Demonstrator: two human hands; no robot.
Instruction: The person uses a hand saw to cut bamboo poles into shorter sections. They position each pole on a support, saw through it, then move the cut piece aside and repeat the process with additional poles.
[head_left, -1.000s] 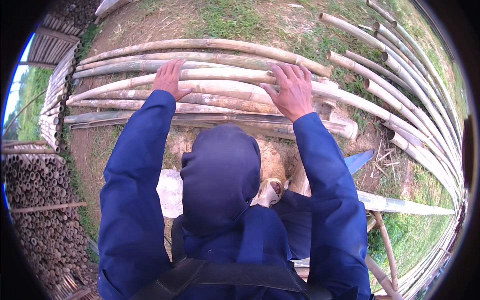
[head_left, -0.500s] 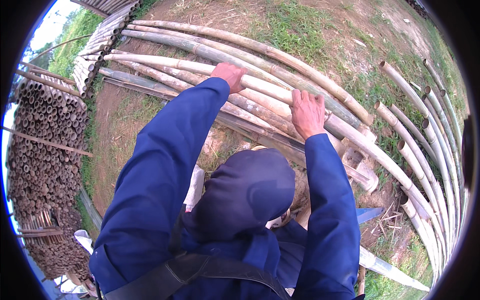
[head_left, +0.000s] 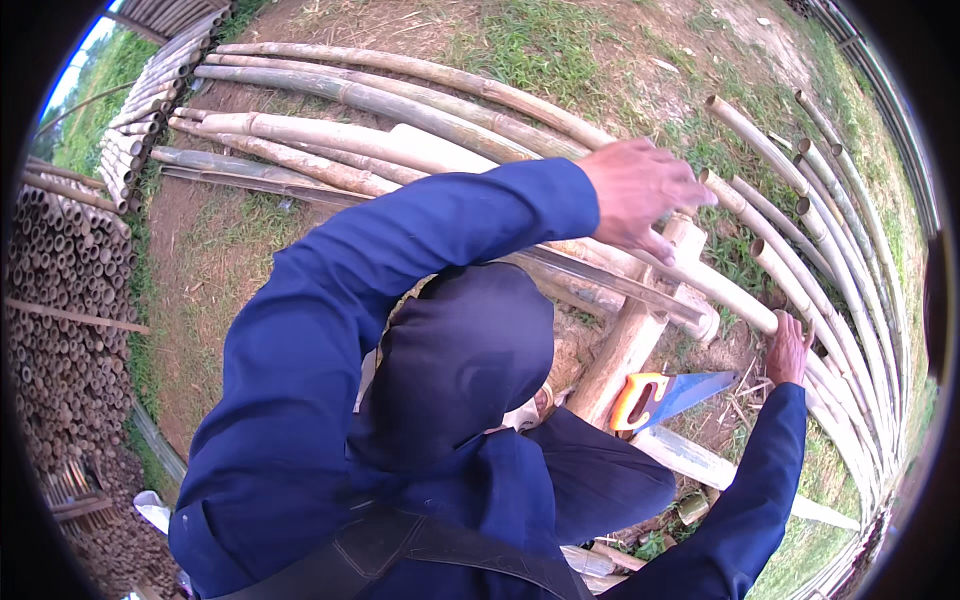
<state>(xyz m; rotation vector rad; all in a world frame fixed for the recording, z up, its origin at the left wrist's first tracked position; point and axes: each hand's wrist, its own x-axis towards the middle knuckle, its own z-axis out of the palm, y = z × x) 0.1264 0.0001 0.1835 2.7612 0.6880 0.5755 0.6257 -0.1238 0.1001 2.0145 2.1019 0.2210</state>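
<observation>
Nearest to me, at 5 o'clock, a handsaw with an orange handle and blue blade lies on the ground beside a short upright bamboo post. No packages, labels or signs are visible.

My right hand, at 3 o'clock, is laid open on a pale bamboo pole, fingers extended along it; whether they curl under it I cannot tell.

My left hand, at 1 o'clock, is spread palm down, fingertips touching the same group of poles just above the post top. It grips nothing.

Beyond it, long bamboo poles lie side by side across the bare earth from 10 to 1 o'clock. More poles fan out at 2 o'clock, cut ends toward me.

Farthest, at 9 o'clock, a stack of bamboo shows round open ends.
</observation>
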